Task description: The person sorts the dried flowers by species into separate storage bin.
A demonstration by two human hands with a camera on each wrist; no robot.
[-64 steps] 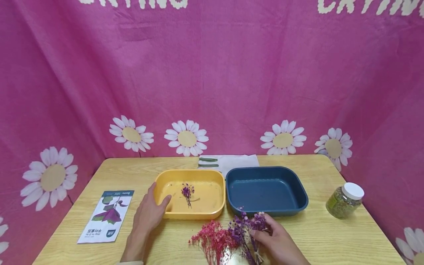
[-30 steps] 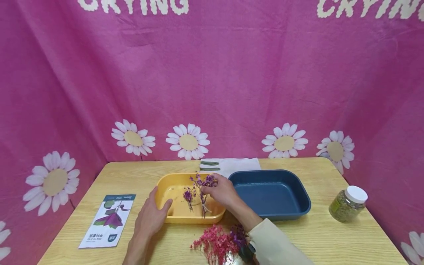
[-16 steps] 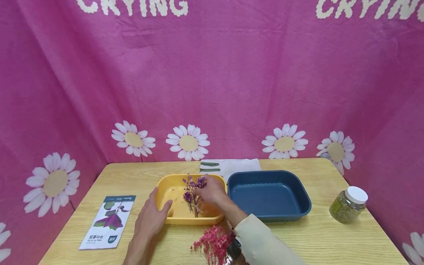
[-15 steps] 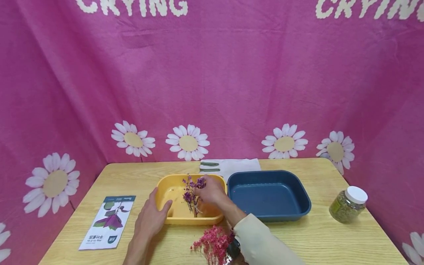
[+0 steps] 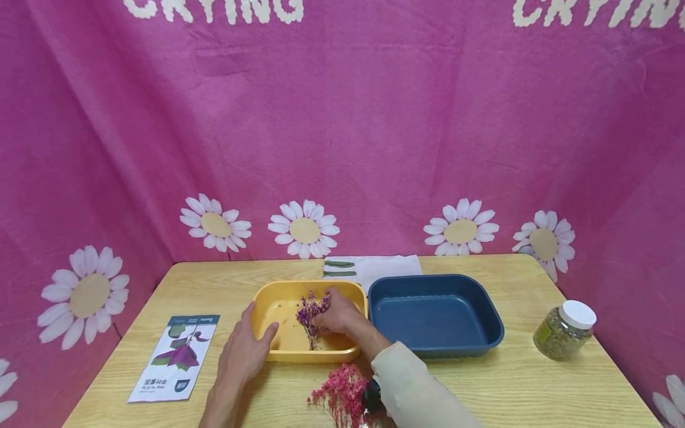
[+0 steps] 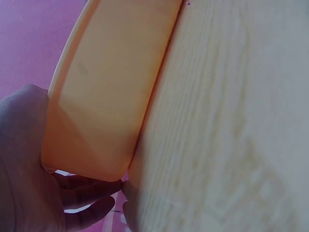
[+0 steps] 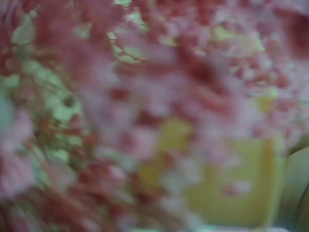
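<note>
Since the frame of about two seconds ago, the person's right hand [image 5: 339, 315] has moved from the near side of the dark blue, rounded rectangular tray [image 5: 436, 324] into the yellow, rounded rectangular tray [image 5: 313, 356], bringing thin-stemmed purple dried flowers [image 5: 307, 315] with it.

In the head view, the right thumb and fingers pinch the purple dried flowers low inside the yellow tray, right of its middle. The held sprigs overlap the ones already lying there, so the two cannot be told apart. A cream sleeve [image 5: 417, 383] covers the right forearm. The person's left hand [image 5: 246, 348] holds the yellow tray's left end, thumb over the rim and fingers along the outside. The dark blue tray stands just beside the yellow one, on the right. Pink dried flowers [image 5: 342, 389] lie on the pale wooden table [image 5: 524, 386] in front of the yellow tray, next to the right forearm.

In the left wrist view, the left hand's fingers bend around the outside of the tray's end; the thumb is hidden.

In the right wrist view, blurred pink flowers fill most of the frame, with part of the yellow tray behind; the right hand's grip cannot be told there.
</note>
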